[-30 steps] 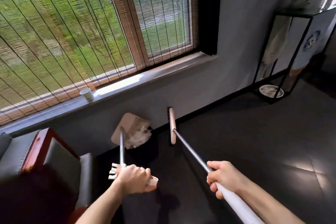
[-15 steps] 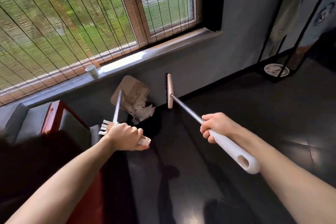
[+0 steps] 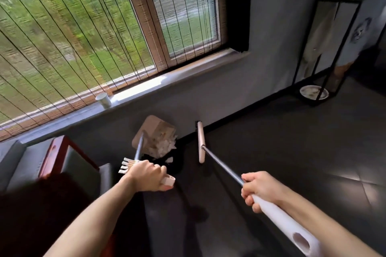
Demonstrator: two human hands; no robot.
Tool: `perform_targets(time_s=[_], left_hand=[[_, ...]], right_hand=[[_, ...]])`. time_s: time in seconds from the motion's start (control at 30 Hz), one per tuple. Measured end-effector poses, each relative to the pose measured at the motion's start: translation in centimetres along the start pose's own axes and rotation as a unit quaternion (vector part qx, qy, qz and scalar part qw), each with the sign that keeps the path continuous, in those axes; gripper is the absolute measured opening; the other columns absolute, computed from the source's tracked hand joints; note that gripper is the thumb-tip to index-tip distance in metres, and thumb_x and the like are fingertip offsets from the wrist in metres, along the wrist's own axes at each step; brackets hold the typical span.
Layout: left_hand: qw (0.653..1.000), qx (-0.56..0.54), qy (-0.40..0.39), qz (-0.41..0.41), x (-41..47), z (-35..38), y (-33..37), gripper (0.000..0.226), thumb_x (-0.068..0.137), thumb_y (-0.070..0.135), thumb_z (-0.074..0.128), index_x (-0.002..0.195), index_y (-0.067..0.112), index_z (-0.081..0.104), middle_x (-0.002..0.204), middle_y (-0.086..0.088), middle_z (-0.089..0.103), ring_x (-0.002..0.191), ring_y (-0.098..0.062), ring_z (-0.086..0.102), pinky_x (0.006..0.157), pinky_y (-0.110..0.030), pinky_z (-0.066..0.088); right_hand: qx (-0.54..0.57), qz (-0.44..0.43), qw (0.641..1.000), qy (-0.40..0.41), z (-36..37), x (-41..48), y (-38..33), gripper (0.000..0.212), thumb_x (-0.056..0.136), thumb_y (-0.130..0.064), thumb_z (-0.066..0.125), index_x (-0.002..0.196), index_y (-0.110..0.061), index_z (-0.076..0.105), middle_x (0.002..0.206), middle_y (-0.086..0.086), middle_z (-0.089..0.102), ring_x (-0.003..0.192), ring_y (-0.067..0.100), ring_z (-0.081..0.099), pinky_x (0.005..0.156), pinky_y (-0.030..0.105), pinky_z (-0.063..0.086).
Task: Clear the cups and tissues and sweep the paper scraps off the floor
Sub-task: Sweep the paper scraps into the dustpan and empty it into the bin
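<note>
My left hand (image 3: pixel 148 177) grips the white handle of a beige dustpan (image 3: pixel 153 134), which is tilted over a black bin (image 3: pixel 167 161) by the wall. White paper scraps (image 3: pixel 165 146) spill from the pan toward the bin. My right hand (image 3: pixel 260 189) grips the white handle of a broom; its metal pole runs up to the beige broom head (image 3: pixel 201 142), raised near the wall to the right of the bin. A white paper cup (image 3: pixel 103 99) stands on the window sill.
A red-framed chair with a grey cushion (image 3: pixel 69 162) stands at the left, close to the bin. A black metal stand (image 3: pixel 325 52) with a white dish (image 3: pixel 313 92) at its foot is at the right. Dark tiled floor (image 3: pixel 292 152) stretches to the right.
The dustpan has tipped and the scraps have slid out toward the bin. The view has shifted, and the broom stays raised in my right hand.
</note>
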State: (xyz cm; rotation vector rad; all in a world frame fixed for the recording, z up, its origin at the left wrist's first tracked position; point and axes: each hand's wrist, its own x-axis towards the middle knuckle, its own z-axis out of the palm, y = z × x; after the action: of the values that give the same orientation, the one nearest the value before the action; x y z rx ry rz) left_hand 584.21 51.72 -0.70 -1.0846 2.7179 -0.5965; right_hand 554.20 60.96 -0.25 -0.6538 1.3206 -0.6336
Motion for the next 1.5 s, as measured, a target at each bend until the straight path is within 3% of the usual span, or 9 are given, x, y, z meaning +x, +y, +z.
perform_targets(time_s=[0.23, 0.53, 0.7, 0.83, 0.9, 0.97, 1.07, 1.23, 1.5], left_hand=[[0.999, 0.028, 0.003, -0.016, -1.1, -3.0, -1.6, 0.059, 0.040, 0.068, 0.081, 0.042, 0.017, 0.052, 0.034, 0.003, 0.048, 0.023, -0.017, 0.047, 0.032, -0.012, 0.032], [0.998, 0.022, -0.010, -0.051, -2.8, -4.7, -1.8, 0.060, 0.043, 0.067, 0.081, 0.044, 0.015, 0.051, 0.035, 0.002, 0.048, 0.023, -0.019, 0.047, 0.030, -0.014, 0.030], [0.994, 0.025, 0.074, -0.073, -4.1, -6.4, -0.8, 0.056, 0.073, 0.061, 0.047, 0.045, 0.013, 0.050, 0.035, 0.001, 0.048, 0.024, -0.020, 0.048, 0.028, -0.015, 0.033], [0.984, 0.023, 0.088, -0.155, -5.8, -9.5, -0.1, 0.030, 0.046, 0.027, 0.091, 0.065, 0.015, 0.070, 0.042, -0.005, 0.046, 0.020, -0.019, 0.041, 0.024, -0.020, 0.034], [0.969, -0.040, 0.059, -0.239, -6.7, -11.0, -0.4, 0.042, 0.050, 0.013, 0.090, 0.088, 0.020, 0.075, 0.050, -0.008, 0.047, 0.027, -0.024, 0.047, 0.027, -0.025, 0.038], [0.916, -0.130, 0.074, -0.373, -7.6, -12.1, -0.1, 0.030, 0.080, 0.042, 0.069, 0.089, 0.014, 0.069, 0.062, -0.005, 0.053, 0.051, -0.032, 0.059, 0.046, -0.035, 0.048], [0.749, -0.319, 0.151, -0.561, -8.5, -10.8, 0.8, 0.064, 0.081, 0.073, 0.036, 0.064, 0.016, 0.058, 0.066, -0.006, 0.060, 0.071, -0.030, 0.056, 0.066, -0.039, 0.044], [0.675, -0.352, 0.124, -0.637, -10.5, -6.5, 3.5, 0.069, 0.075, 0.073, 0.026, 0.065, 0.012, 0.059, 0.064, -0.006, 0.059, 0.067, -0.026, 0.053, 0.062, -0.037, 0.035], [0.511, -0.449, 0.075, -0.729, -10.0, 1.3, 7.1, 0.067, 0.074, 0.076, 0.038, 0.048, 0.017, 0.056, 0.063, -0.010, 0.065, 0.065, -0.034, 0.061, 0.067, -0.043, 0.050]], right_hand=[[0.006, 0.000, 1.000, -0.013, 0.4, -0.1, -1.0, 0.028, 0.084, 0.017, 0.041, 0.110, 0.007, 0.047, 0.070, 0.012, 0.042, 0.035, 0.012, 0.042, 0.034, 0.015, 0.031], [-0.018, -0.017, 0.999, -0.028, 0.4, -0.6, -2.2, 0.023, 0.081, 0.016, 0.044, 0.088, -0.006, 0.047, 0.066, 0.009, 0.040, 0.037, 0.012, 0.043, 0.034, 0.016, 0.033], [-0.032, -0.010, 0.999, -0.026, 0.6, -0.5, -2.4, 0.019, 0.082, 0.015, 0.044, 0.082, -0.004, 0.049, 0.062, 0.009, 0.044, 0.037, 0.012, 0.045, 0.035, 0.017, 0.035], [-0.020, 0.007, 1.000, -0.022, 0.3, -0.5, -3.0, 0.027, 0.083, 0.016, 0.043, 0.070, -0.007, 0.043, 0.052, 0.006, 0.044, 0.035, 0.012, 0.042, 0.033, 0.016, 0.032], [-0.044, 0.014, 0.999, -0.018, 0.3, -0.3, -3.1, 0.033, 0.083, 0.018, 0.042, 0.062, -0.009, 0.039, 0.046, 0.003, 0.044, 0.034, 0.012, 0.041, 0.032, 0.015, 0.031], [-0.067, 0.024, 0.997, -0.016, 0.4, -0.1, -3.1, 0.038, 0.082, 0.019, 0.041, 0.057, -0.010, 0.036, 0.042, 0.002, 0.043, 0.032, 0.012, 0.040, 0.032, 0.014, 0.030], [-0.097, 0.034, 0.995, -0.013, 0.7, 0.5, -2.8, 0.040, 0.082, 0.020, 0.040, 0.056, -0.009, 0.034, 0.043, 0.001, 0.042, 0.030, 0.013, 0.040, 0.032, 0.014, 0.030], [-0.134, 0.062, 0.989, -0.008, 1.3, 2.4, -1.4, 0.038, 0.081, 0.019, 0.041, 0.056, -0.009, 0.034, 0.047, 0.003, 0.042, 0.031, 0.013, 0.041, 0.033, 0.013, 0.030], [-0.212, 0.113, 0.971, -0.013, 2.6, 7.9, 0.2, 0.022, 0.082, 0.014, 0.041, 0.070, -0.004, 0.046, 0.061, 0.010, 0.046, 0.036, 0.014, 0.043, 0.034, 0.015, 0.033]])
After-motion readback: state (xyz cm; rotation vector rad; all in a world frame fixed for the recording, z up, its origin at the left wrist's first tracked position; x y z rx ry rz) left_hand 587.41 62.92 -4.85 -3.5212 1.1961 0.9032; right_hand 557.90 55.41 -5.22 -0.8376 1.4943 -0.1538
